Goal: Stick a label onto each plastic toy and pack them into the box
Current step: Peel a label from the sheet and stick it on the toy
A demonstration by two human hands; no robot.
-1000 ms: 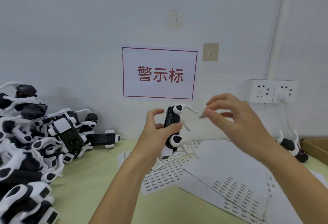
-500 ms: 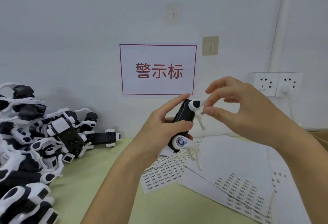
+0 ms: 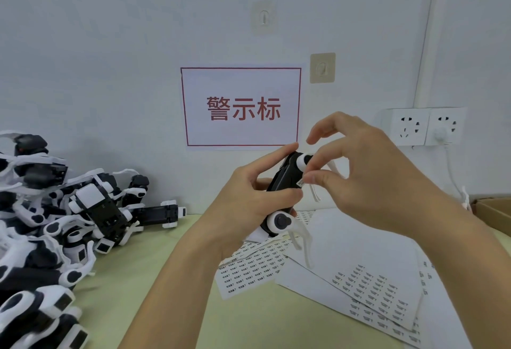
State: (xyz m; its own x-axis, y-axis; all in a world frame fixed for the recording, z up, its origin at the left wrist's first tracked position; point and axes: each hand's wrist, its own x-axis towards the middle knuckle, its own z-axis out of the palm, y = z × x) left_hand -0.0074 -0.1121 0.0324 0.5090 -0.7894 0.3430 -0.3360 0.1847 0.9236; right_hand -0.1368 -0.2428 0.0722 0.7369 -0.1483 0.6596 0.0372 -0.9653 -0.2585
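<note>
Fingers of the left hand (image 3: 249,199) wrap tight around a shiny black-and-white toy (image 3: 284,182), held up over the green table (image 3: 154,271). Right hand (image 3: 367,177) pinches a tiny white label (image 3: 300,183) against it. More toys (image 3: 55,216) pile at 9 o'clock. Brown box (image 3: 495,210) peeks at 3 o'clock. Flat label sheets (image 3: 345,260) lie below.

- Held toy (image 3: 282,182): black body with white round joints and thin white legs, tilted, raised above the table at frame centre.
- Label (image 3: 300,183): small white sticker, touching the toy's black body at its 3 o'clock side.
- Toy pile (image 3: 55,224): black-and-white units heaped at 9 o'clock.
- Label sheets (image 3: 359,274): flat, overlapping, at 5 o'clock.
- Box (image 3: 495,211): brown cardboard, at 3 o'clock.
</note>
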